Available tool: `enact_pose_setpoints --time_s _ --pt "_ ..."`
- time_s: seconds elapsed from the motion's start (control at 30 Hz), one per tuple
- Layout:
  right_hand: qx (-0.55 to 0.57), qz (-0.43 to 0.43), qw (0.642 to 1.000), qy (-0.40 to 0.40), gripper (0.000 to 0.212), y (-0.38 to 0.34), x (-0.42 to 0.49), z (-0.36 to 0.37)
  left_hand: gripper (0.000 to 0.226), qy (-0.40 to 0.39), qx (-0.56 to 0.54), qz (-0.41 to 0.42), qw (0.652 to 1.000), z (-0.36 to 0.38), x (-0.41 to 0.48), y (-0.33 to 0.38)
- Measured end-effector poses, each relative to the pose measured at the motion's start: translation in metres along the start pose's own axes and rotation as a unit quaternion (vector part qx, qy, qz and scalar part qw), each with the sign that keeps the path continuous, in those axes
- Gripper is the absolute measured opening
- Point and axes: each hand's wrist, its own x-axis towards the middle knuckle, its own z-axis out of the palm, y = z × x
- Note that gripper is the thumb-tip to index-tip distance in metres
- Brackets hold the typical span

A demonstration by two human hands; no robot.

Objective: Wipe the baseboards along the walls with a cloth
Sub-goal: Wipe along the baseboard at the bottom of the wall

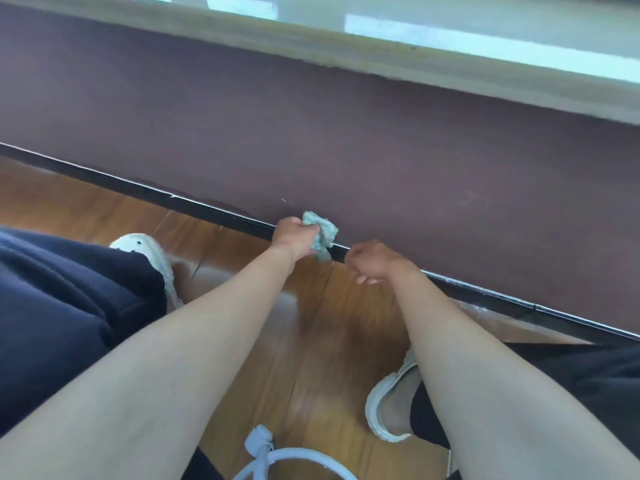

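Observation:
A dark baseboard [214,212] runs diagonally from the upper left to the lower right, at the foot of a purple-brown wall [311,133]. My left hand [294,237] grips a bunched pale green cloth [322,233] and holds it against the baseboard's top edge. My right hand [372,259] hovers just to the right of the cloth, its fingers loosely curled and holding nothing, close to the baseboard. White specks of dust lie on the baseboard further right [485,292].
A wooden floor [304,341] lies below the baseboard. My two white shoes [156,258] [388,407] stand on it, with dark trouser legs at both sides. A pale blue cord [277,459] hangs at the bottom centre. A window sill [346,53] runs above the wall.

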Motion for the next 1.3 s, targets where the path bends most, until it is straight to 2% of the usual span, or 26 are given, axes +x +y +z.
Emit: enact_pose_setpoints --time_s 0.13,0.27,0.33,0.4,0.5,0.63,0.7,0.8,0.87,0.93,1.03,1.2,1.23,1.3 --pt "0.042 -0.011 0.998 0.041 0.025 -0.002 -0.013 -0.006 0.012 -0.007 -0.017 -0.006 1.000 0.006 0.001 -0.007" --pt "-0.048 0.028 0.998 0.012 0.027 0.022 -0.025 0.000 0.003 -0.030 -0.042 -0.055 0.997 0.025 0.006 -0.026" --pt "-0.088 0.069 0.994 -0.003 0.024 0.041 -0.032 -0.001 0.008 -0.045 -0.042 -0.068 0.996 0.040 0.005 -0.025" --pt "-0.077 0.095 0.992 0.016 0.021 0.052 -0.039 -0.006 0.019 -0.073 -0.041 -0.063 0.995 0.057 0.002 -0.014" --pt "-0.057 0.089 0.994 0.032 0.021 0.060 -0.035 -0.016 0.026 -0.086 -0.023 -0.061 0.994 0.075 0.007 -0.008" --pt "0.011 0.081 0.995 0.055 0.032 0.072 -0.020 -0.023 0.027 -0.022 0.001 -0.080 0.997 0.080 0.033 -0.032" --pt "0.035 0.089 0.994 0.046 0.030 0.082 -0.012 -0.026 0.035 0.016 0.011 -0.092 0.996 0.076 0.041 -0.045" --pt "0.058 0.099 0.993 0.028 0.026 0.092 0.000 -0.031 0.028 0.082 -0.017 -0.124 0.989 0.074 0.063 -0.062" --pt "0.046 0.085 0.995 0.016 0.025 0.096 0.008 -0.037 0.035 0.107 -0.032 -0.132 0.985 0.076 0.068 -0.061" --pt "0.076 0.077 0.994 0.023 0.024 0.100 0.012 -0.041 0.040 0.096 -0.033 -0.128 0.987 0.084 0.071 -0.058" --pt "0.142 0.086 0.985 0.035 0.022 0.109 0.016 -0.044 0.032 0.085 -0.009 -0.140 0.987 0.105 0.067 -0.064" --pt "0.114 0.102 0.988 0.018 0.021 0.126 0.016 -0.037 0.017 -0.048 -0.043 -0.160 0.985 0.143 0.037 -0.067" --pt "0.108 0.106 0.988 0.010 0.021 0.130 0.016 -0.034 0.016 -0.049 -0.038 -0.158 0.985 0.146 0.031 -0.065" --pt "0.103 0.110 0.989 0.001 0.023 0.138 0.013 -0.033 0.009 0.005 -0.018 -0.143 0.989 0.147 0.041 -0.074"
